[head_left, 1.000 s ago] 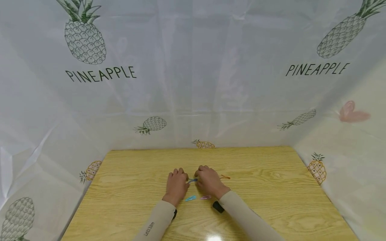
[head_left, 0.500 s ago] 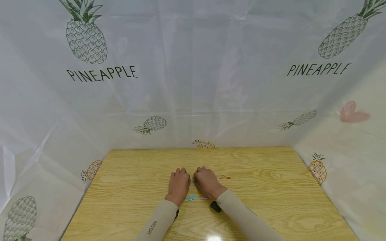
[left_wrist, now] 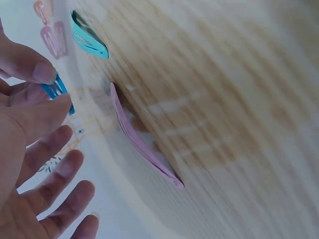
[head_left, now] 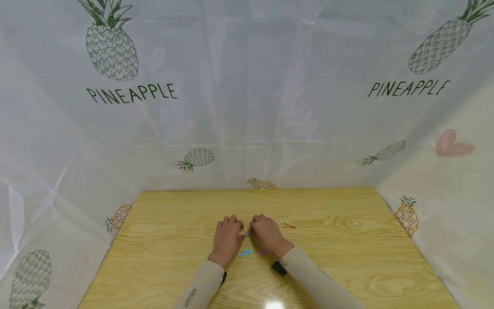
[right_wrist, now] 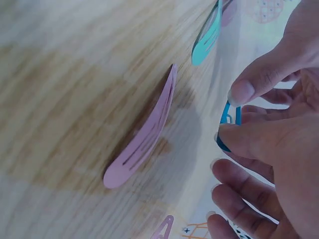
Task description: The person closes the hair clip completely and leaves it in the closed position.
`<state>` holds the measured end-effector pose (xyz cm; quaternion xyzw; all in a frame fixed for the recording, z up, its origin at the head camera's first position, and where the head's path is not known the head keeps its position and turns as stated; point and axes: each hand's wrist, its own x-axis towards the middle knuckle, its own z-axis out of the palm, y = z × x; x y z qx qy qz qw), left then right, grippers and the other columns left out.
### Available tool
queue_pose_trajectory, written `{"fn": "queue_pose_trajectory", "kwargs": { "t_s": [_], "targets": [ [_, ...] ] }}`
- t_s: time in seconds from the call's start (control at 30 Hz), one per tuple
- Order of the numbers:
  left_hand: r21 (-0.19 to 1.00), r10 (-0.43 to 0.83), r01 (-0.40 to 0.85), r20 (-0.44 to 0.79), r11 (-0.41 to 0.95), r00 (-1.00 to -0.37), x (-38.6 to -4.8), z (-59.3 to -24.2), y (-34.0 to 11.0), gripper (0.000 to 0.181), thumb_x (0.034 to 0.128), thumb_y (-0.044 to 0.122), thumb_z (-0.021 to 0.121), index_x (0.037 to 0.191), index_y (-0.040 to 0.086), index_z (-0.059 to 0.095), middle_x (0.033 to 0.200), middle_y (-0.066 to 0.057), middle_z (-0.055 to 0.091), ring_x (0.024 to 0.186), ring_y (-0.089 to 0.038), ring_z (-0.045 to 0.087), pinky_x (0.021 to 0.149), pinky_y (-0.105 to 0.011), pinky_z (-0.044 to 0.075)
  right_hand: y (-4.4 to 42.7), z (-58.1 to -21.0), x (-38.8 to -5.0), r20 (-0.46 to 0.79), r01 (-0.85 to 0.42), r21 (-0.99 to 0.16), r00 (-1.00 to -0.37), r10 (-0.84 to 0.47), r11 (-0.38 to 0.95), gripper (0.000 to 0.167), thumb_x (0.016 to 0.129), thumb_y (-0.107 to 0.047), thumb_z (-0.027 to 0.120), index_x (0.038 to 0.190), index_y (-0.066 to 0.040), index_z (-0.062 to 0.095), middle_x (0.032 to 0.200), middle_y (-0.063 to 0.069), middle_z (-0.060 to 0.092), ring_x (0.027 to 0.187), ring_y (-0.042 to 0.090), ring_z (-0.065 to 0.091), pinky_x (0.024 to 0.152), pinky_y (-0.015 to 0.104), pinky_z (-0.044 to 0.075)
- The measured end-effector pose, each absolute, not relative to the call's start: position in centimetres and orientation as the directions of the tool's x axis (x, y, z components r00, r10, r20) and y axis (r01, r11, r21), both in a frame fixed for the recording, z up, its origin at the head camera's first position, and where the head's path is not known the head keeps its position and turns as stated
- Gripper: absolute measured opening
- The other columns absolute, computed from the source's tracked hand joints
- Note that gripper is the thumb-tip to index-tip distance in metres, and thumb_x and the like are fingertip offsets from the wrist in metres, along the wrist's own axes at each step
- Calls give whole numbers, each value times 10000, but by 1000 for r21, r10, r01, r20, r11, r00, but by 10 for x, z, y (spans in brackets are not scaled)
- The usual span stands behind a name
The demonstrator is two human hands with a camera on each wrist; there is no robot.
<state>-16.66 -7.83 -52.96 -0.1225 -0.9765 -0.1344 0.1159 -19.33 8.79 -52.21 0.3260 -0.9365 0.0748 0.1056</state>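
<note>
A blue snap hair clip is held between my two hands. My left hand pinches one end with thumb and finger; its other fingers spread loosely in the left wrist view. The right hand pinches the clip from the other side. I cannot tell whether the clip is snapped or sprung. Nearer me on the table lie a teal hair clip and a pink one. Another pink clip shows close up in the left wrist view; the left arm hides it from the head view.
An orange hair clip lies right of my right hand on the wood-grain table. White sheeting printed with pineapples stands behind and at both sides of the table.
My hands have closed in around the blue clip, so less of it shows than a second ago. Since half a second ago, the right hand has shifted slightly right. The lying clips stay put.
</note>
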Motion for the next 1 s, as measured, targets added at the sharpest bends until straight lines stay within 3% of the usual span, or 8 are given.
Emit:
{"fn": "queue_pose_trajectory", "kwargs": {
  "t_s": [0.17, 0.63, 1.0],
  "targets": [
    [228, 232, 302, 287, 926, -929, -160, -527, -82, 244, 857, 258, 903, 1049, 143, 804, 1032, -2, 634, 948, -219, 561, 860, -424, 493, 93, -520, -188, 304, -635, -85, -750, -587, 768, 80, 896, -146, 865, 878, -141, 787, 904, -27, 647, 827, 151, 611, 751, 303, 567],
    [190, 262, 344, 356, 920, -897, -139, -522, -84, 168, 844, 284, 910, 954, 198, 816, 1035, 36, 644, 930, -182, 569, 840, -385, 511, 98, -515, -171, 345, -651, -115, -735, -584, 750, 115, 907, -117, 846, 855, -170, 758, 941, -34, 642, 837, 140, 594, 728, 274, 551],
    [166, 287, 373, 388, 913, -876, -132, -521, -87, 128, 843, 284, 905, 893, 216, 810, 1036, 61, 623, 965, -166, 570, 883, -382, 512, 104, -511, -159, 355, -687, -143, -707, -611, 712, 100, 920, -115, 840, 879, -159, 760, 950, -31, 648, 853, 134, 606, 782, 282, 565]
  ]
}}
